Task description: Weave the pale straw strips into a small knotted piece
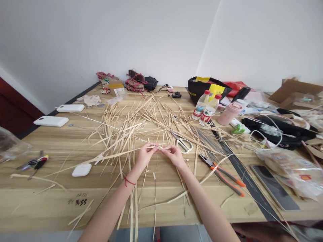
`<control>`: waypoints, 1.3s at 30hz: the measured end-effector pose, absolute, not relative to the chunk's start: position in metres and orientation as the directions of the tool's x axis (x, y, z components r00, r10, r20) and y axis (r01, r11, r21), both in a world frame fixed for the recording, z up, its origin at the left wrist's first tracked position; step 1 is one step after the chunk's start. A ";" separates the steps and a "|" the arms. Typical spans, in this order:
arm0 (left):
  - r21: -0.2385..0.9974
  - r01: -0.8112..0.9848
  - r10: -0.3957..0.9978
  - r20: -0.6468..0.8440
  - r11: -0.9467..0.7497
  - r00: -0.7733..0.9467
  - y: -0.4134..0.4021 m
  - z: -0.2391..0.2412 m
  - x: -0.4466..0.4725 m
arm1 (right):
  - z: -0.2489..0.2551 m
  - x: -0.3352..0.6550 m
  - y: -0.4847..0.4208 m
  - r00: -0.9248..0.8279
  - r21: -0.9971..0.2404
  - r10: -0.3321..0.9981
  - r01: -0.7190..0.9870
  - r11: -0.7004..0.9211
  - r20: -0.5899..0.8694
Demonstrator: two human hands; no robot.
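Observation:
My left hand (144,156) is closed in a pinch above the middle of the table, with a pale plant-fibre strip (111,156) running out of it to the left. A thin light wire or stick (101,122) also slants from the fingers to the upper left. My right hand (174,156) pinches close beside it, fingertips almost touching the left ones, apparently on the same strip; the exact spot is hidden. Loose strips (126,134) lie spread beneath and beyond both hands. White-handled scissors (184,145) rest just beyond my right hand, and orange-handled pliers (224,174) lie to its right.
Two water bottles (208,109), a pink cup (229,113) and a black bag (195,88) stand at back right. A phone (274,186) lies at right. White devices (51,121), an earbud case (81,170) and small tools (36,163) are on the left.

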State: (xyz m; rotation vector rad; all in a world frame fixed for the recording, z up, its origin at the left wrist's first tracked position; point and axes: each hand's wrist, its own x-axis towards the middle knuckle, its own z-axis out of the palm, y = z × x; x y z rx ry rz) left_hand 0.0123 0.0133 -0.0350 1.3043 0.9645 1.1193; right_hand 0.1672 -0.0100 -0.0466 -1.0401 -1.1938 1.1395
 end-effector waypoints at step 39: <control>0.969 -0.173 0.981 0.187 -0.175 0.054 -0.001 -0.025 0.022 | -0.050 0.156 -0.012 0.088 -0.965 0.995 -0.252 0.073 0.053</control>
